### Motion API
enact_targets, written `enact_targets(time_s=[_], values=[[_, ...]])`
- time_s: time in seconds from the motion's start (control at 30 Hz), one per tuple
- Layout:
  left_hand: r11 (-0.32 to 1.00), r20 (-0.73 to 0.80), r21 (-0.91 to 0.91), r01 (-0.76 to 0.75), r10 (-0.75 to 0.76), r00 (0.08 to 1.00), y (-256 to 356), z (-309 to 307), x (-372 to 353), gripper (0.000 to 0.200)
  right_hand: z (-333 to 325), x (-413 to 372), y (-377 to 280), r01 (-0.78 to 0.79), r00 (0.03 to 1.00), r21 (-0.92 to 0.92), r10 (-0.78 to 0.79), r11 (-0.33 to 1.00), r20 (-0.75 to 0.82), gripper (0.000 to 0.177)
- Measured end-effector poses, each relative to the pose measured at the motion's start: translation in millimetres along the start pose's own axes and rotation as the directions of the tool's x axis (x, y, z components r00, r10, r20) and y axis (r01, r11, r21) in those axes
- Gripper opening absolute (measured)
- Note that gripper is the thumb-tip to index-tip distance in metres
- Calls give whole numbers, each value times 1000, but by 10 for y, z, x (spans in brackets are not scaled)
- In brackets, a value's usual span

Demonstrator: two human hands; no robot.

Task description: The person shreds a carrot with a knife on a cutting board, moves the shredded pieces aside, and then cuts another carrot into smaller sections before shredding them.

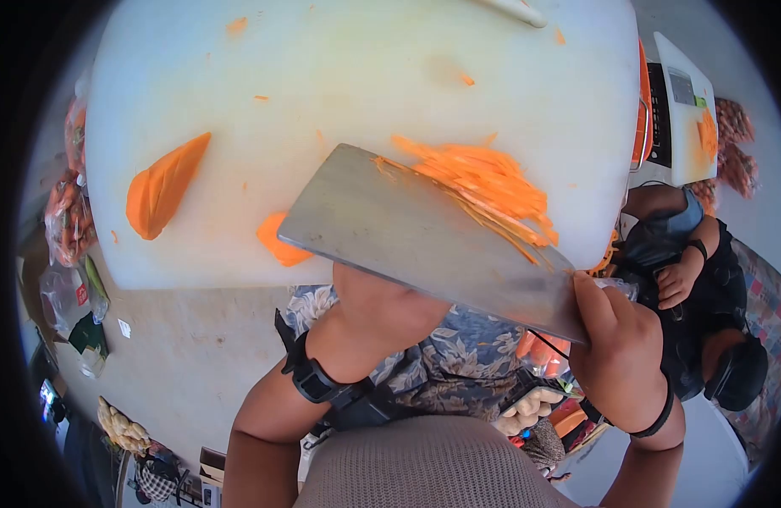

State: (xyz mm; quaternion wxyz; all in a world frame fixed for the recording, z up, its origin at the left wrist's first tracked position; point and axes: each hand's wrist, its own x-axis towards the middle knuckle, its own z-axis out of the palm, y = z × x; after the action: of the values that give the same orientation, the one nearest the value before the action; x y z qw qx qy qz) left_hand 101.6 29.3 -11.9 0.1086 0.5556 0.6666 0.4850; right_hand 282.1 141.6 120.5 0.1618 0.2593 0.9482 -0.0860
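In my right hand [615, 347] is a cleaver [424, 237], its wide grey blade lying tilted across the near part of the white cutting board [322, 76]. Thin carrot strips [483, 182] are heaped along the blade's far edge, and a few cling to it. My left hand [386, 305] is at the board's near edge, partly beneath the blade, with its fingers hidden. Just left of the blade's tip lies a small carrot piece [280, 241]. A larger cut carrot chunk [163, 188] rests farther left on the board.
Small carrot scraps dot the board, and a white handle [517, 10] shows at its far edge. A second board [685, 93] with carrot is at right, near a seated person in dark clothes [703, 288]. Bags of carrots [68, 216] stand on the left.
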Motion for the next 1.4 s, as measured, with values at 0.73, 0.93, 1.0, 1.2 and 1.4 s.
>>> enact_targets(time_s=[0.73, 0.93, 1.0, 1.2, 1.4], values=[[989, -49, 105, -101, 107, 993, 19, 19, 114, 30, -11, 22, -80, -13, 1000, -8, 13, 1000, -1, 27], [970, -39, 201, -135, 146, 988, 49, 40, 175, 27, 222, 534, -134, 50, 993, 24, -47, 998, -107, 10], [966, -65, 217, -142, 160, 985, 33, 53, 167, 25, 215, 577, -190, 77, 987, 58, -67, 995, -148, 10], [953, -99, 271, -139, 171, 980, 38, 32, 131, 26, -21, 188, -135, 26, 995, 90, -17, 996, -98, 14], [951, -156, 243, -192, 234, 960, -8, 79, 151, 27, -33, 55, -108, -15, 1000, 33, 15, 999, -17, 14]])
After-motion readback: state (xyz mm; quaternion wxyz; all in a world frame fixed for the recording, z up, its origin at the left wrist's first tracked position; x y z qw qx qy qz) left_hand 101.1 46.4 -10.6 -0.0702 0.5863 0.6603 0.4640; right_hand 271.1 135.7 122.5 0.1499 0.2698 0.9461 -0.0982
